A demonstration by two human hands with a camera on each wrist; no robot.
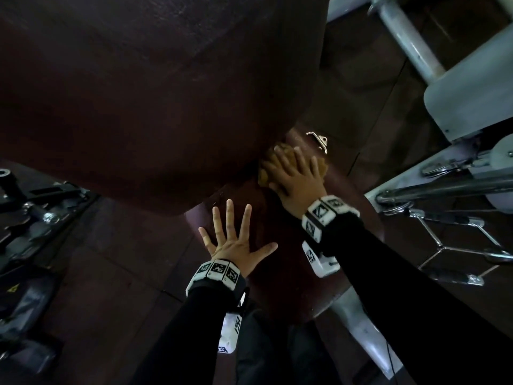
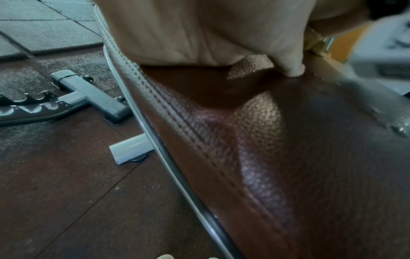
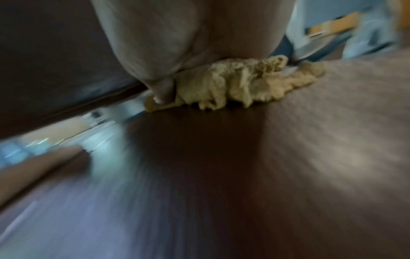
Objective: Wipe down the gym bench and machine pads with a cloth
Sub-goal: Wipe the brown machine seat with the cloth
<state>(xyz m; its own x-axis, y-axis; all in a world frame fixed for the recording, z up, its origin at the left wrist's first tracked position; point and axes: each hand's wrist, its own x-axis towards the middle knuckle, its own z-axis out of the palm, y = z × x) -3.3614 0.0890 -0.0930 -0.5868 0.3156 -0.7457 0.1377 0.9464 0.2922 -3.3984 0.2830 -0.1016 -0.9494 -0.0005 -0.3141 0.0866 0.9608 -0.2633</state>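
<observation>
A dark brown leather seat pad (image 1: 280,276) lies below me, with the large brown back pad (image 1: 144,93) rising above it. My right hand (image 1: 294,173) presses flat on a crumpled tan cloth (image 1: 322,166) at the far end of the seat, beside the gap under the back pad. The right wrist view shows the cloth (image 3: 233,87) bunched under my palm and is blurred. My left hand (image 1: 233,237) lies spread flat on the seat's left side, fingers straight, holding nothing. In the left wrist view my thumb (image 2: 290,68) touches the stitched seat pad (image 2: 288,157).
A chrome hook (image 1: 319,140) sits just beyond the cloth. Grey machine frame tubes (image 1: 410,43) and a chrome cable handle (image 1: 455,245) stand at the right. A dark adjustable bench base (image 2: 88,96) lies on the rubber floor at the left.
</observation>
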